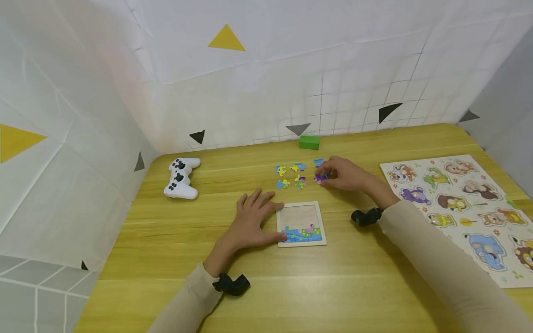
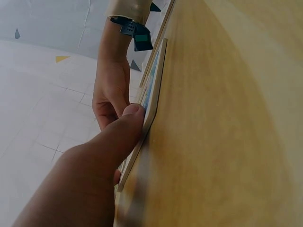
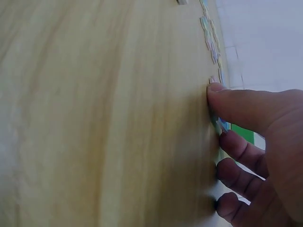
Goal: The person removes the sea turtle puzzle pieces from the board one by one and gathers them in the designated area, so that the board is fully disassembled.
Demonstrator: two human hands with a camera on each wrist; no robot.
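Observation:
A small square wooden puzzle tray (image 1: 299, 214) lies on the table, its lower part filled with blue, green and pink jigsaw pieces (image 1: 303, 235). My left hand (image 1: 250, 224) spreads over the tray's left side. Its thumb (image 2: 128, 125) rests on the lower left corner and a fingertip touches the upper left corner. Beyond the tray, my right hand (image 1: 346, 175) pinches a purple puzzle piece (image 1: 319, 178) between thumb and forefinger, at table level. Several loose pieces (image 1: 281, 170) lie left of that hand in two rows; a blue piece (image 1: 318, 162) is just behind the purple one.
A green block (image 1: 309, 142) stands near the table's back edge. On the left lies a white game controller (image 1: 181, 178). A large animal puzzle board (image 1: 454, 231) lies at the right, partly under my right forearm. White sheeting (image 1: 258, 92) rises behind the table.

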